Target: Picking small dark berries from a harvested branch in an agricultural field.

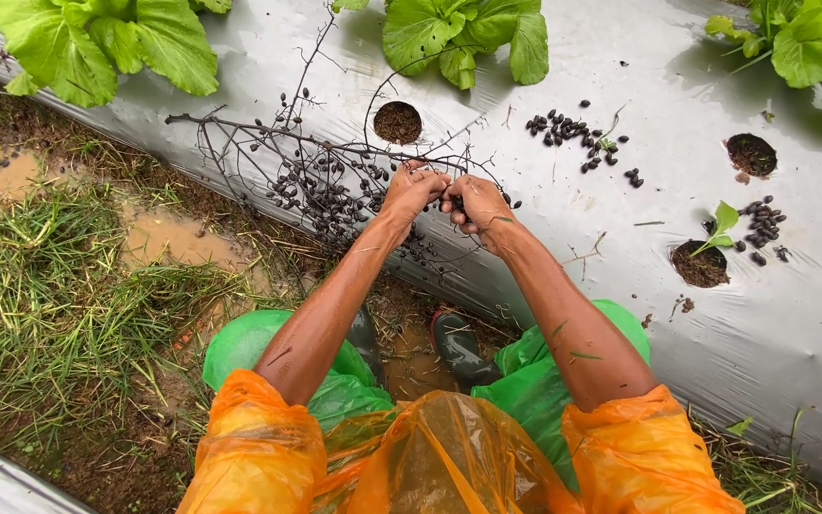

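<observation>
A person in an orange raincoat crouched beside a silver mulch-covered bed (792, 324), left hand (413, 188) and right hand (476, 203) both pinched closed on a twiggy branch of dark berries (306, 176) lying across the plastic. Picked berries (573, 133) lay in small piles near planting holes (398, 122) and leafy greens (468, 33).

Glossy silver plastic mulch sheet (544, 219) beneath the grips; dry, rough woody twigs (268, 143); shiny black berries (568, 128); glossy, crinkled orange plastic sleeves (259, 447).
</observation>
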